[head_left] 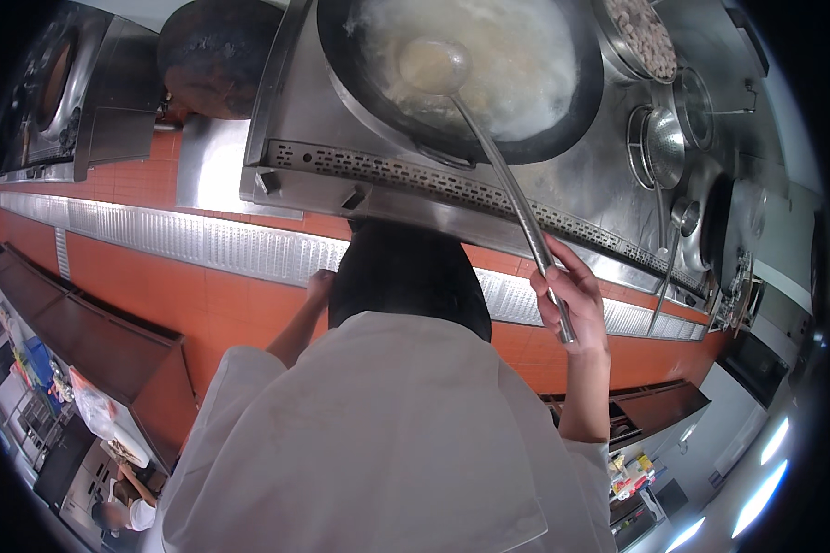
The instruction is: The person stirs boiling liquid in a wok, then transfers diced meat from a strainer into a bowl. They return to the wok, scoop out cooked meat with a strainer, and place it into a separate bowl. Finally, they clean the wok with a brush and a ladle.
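My right hand (573,298) is wrapped around the handle of a long metal wok ladle (506,173). Its round bowl (434,66) sits in pale, cloudy, steaming liquid (526,62). A large dark wok (584,117) holds this liquid on the steel range. Beside my left hip hangs my left hand (321,282), well away from the wok. Its fingers are partly hidden, and nothing can be made out in it.
Right of the wok stand a pan of pale chopped pieces (642,34), a perforated strainer (664,148) and a small ladle (685,216). A slotted drain strip (387,171) edges the range. Another person (128,508) works at a counter, lower left. A blackened wok (218,62) leans at upper left.
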A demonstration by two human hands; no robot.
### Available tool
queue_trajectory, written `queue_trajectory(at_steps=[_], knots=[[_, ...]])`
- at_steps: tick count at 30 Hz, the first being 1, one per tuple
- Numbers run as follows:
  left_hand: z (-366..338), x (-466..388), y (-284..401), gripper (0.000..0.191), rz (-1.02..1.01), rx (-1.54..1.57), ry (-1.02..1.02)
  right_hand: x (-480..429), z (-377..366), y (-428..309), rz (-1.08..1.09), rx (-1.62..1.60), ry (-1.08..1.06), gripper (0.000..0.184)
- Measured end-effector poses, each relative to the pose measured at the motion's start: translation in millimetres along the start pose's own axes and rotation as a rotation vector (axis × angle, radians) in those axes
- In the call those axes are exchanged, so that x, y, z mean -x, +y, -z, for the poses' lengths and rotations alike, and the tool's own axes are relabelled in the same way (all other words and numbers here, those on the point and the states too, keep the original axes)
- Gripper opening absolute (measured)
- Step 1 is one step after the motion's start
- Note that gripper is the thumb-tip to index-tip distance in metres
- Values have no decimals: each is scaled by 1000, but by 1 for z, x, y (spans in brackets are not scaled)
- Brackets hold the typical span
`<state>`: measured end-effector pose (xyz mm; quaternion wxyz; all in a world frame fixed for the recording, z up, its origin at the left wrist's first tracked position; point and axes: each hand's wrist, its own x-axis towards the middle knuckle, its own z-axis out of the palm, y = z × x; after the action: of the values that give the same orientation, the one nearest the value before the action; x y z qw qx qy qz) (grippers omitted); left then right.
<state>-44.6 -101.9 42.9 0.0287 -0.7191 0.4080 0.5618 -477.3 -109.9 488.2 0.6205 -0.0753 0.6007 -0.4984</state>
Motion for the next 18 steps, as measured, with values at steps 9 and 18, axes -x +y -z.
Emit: queue_trajectory(at_steps=[9,18], knots=[[6,-11,-3,33,-108,-91,-19,48,25,-5,104,-54,74,54],[29,-6,30,30,-227,-181,-112,106,72,11,217,-174,217,53]])
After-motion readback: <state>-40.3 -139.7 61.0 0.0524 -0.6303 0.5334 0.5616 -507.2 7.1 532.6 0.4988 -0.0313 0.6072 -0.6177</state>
